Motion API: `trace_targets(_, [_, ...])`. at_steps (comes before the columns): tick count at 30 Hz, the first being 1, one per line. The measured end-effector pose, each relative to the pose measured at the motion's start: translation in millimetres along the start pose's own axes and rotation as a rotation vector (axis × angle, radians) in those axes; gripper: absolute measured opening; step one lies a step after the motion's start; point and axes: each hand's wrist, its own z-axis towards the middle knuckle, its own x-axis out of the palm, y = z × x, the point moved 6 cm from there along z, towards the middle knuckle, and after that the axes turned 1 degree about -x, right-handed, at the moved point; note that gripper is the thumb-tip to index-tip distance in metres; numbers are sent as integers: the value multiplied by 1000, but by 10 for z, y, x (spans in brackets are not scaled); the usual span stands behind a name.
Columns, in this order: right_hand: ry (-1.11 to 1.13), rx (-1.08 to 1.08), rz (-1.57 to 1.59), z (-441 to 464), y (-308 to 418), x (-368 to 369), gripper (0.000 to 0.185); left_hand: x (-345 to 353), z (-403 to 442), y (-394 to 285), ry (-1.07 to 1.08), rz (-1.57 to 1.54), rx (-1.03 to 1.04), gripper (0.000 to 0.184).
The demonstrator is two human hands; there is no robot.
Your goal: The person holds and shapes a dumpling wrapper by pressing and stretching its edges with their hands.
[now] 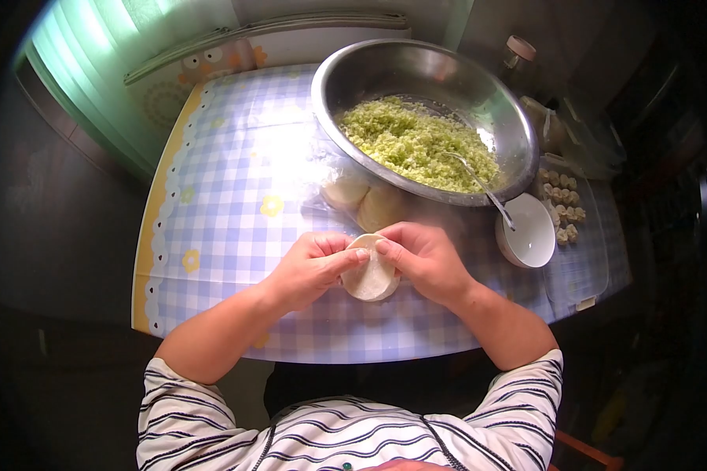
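Note:
A round, pale dumpling wrapper hangs between my hands above the table's near side. The fingers and thumb of my left hand pinch its upper left edge. My right hand pinches the upper right edge, thumb in front. The wrapper looks flat, and no filling shows on it. Just beyond my hands lie more round wrappers, stacked in what looks like clear plastic. Behind them a large steel basin holds chopped green filling. A metal spoon rests in the filling, its handle over the basin's near rim.
A white bowl stands right of my right hand, beside the basin. Farther right, a clear tray carries several small shaped dumplings. A jar with a pink lid stands behind the basin. A checked cloth covers the table.

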Motion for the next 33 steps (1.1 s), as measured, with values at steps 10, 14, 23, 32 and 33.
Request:
trace_targets(10, [24, -10, -68, 3, 12, -21, 22, 8, 4, -3, 27, -110, -16, 27])
trace_targets(14, [42, -30, -19, -6, -15, 33, 22, -9, 0, 10, 8, -18, 8, 25])
trace_targets(23, [-67, -100, 99, 0, 19, -66, 17, -103, 3, -76, 38, -252, 7, 50])
trace_targets(32, [11, 118, 575, 24, -14, 5, 21, -251, -79, -420, -114, -311, 248, 72])
trace_targets(33, [19, 133, 577, 17, -14, 8, 21, -240, -104, -455, -88, -328, 276, 75])
